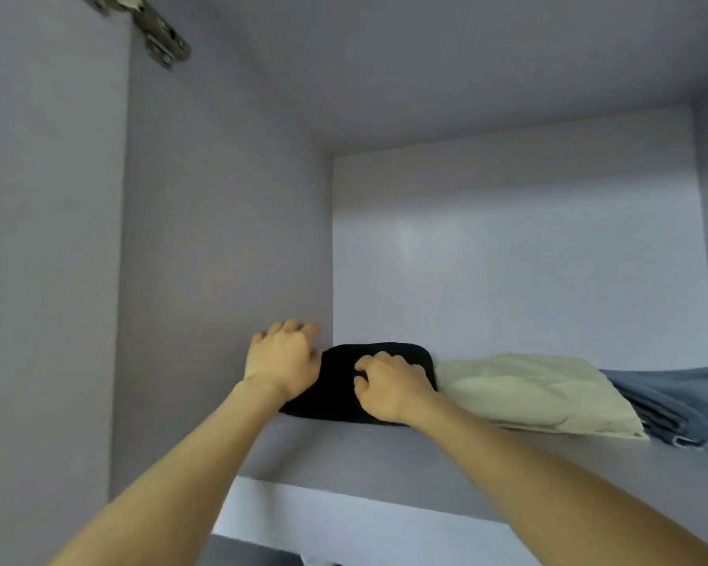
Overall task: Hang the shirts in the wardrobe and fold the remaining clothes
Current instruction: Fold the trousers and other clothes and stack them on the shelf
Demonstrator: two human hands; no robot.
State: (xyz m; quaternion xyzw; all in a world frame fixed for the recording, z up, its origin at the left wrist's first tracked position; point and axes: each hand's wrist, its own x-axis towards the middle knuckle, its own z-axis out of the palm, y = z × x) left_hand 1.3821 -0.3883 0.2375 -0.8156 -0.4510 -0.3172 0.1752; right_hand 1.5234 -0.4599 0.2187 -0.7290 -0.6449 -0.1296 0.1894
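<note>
Pale grey wardrobe walls enclose a high shelf (385,455), with a metal hinge (162,38) at the upper left. Three folded garments lie in a row on it: a black garment (340,386) in the far left corner, a cream garment (536,396) touching its right side, and blue jeans (679,402) at the far right. The left hand (283,361) rests with curled fingers at the black garment's left edge against the side wall, while the right hand (389,388) presses curled fingers onto its top.

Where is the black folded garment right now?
In the head view, the black folded garment lies at the left end of the wardrobe shelf, under both hands, beside the pale green folded garment.
</note>
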